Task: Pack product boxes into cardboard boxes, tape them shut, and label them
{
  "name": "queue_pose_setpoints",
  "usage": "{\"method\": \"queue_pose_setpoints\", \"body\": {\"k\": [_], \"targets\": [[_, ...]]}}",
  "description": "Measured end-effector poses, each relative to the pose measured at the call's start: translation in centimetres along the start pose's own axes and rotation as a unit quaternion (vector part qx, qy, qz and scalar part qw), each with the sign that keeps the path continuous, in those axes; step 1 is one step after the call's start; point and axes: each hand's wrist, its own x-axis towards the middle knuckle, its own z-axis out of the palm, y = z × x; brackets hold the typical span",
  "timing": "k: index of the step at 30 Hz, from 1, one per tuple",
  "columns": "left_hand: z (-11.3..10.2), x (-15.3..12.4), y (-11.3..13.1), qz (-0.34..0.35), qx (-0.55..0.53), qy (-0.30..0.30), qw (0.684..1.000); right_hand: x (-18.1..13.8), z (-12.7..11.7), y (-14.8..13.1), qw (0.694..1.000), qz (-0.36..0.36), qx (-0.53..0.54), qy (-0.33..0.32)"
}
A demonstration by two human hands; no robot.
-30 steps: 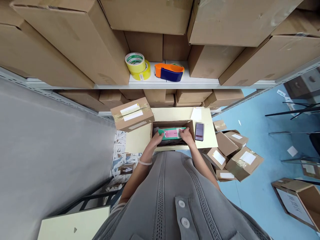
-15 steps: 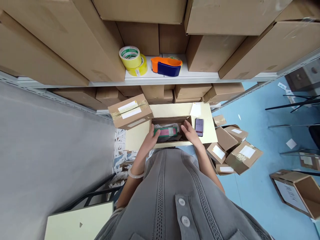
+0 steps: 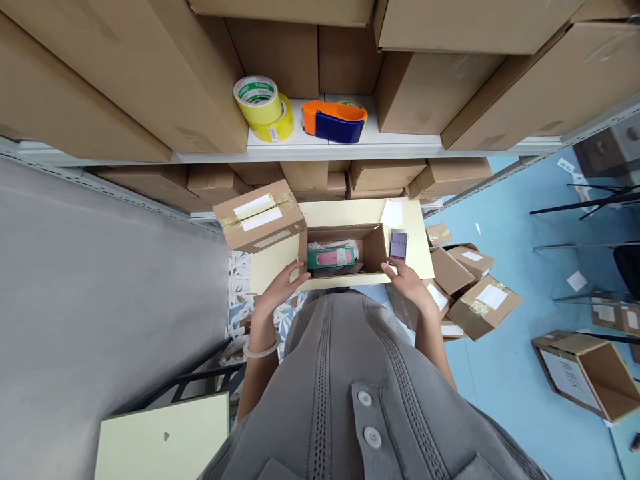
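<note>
An open cardboard box [image 3: 375, 252] stands on a cream table. Inside, toward its left end, lies a green and pink packet [image 3: 330, 258] with clear plastic wrapping around it. My left hand [image 3: 283, 287] is at the box's front left corner, fingers stretched out and fingertips against or very near the cardboard. At the opposite front corner is my right hand [image 3: 407, 280], its fingers apart, also touching or just beside the box wall. Neither hand grips anything that I can see. A phone [image 3: 399, 245] lies right of the box, just beyond my right fingers.
A taped carton [image 3: 260, 217] with white labels sits at the table's left. Tape rolls [image 3: 263, 107] and an orange and blue tape dispenser [image 3: 334, 121] rest on the shelf [image 3: 200, 158] above. Several cartons [image 3: 485, 303] are piled on the floor at the right.
Both hands have come out of the box and moved apart to its two front corners. My left hand has left the green and pink packet, which stays inside the box.
</note>
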Motion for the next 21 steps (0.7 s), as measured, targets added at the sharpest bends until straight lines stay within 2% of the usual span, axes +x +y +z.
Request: {"method": "queue_pose_setpoints", "body": {"k": [2, 7, 10, 17, 21], "targets": [[0.4, 0.6, -0.1, 0.009, 0.019, -0.016, 1.000, 0.1, 0.6, -0.4, 0.999, -0.012, -0.043, -0.009], [1.0, 2.0, -0.6, -0.004, 0.113, -0.048, 0.992, 0.4, 1.1, -0.4, 0.990, -0.058, -0.129, 0.017], [1.3, 2.3, -0.4, -0.008, 0.149, -0.063, 0.987, 0.3, 1.1, -0.8, 0.984, -0.058, -0.166, 0.017], [2.4, 2.0, 0.5, -0.037, 0.196, -0.062, 0.978, -0.6, 2.7, -5.0, 0.968, 0.011, -0.242, 0.058], [2.5, 2.3, 0.2, 0.017, 0.165, -0.068, 0.984, -0.7, 2.7, -6.1, 0.963, 0.064, -0.250, 0.075]]}}
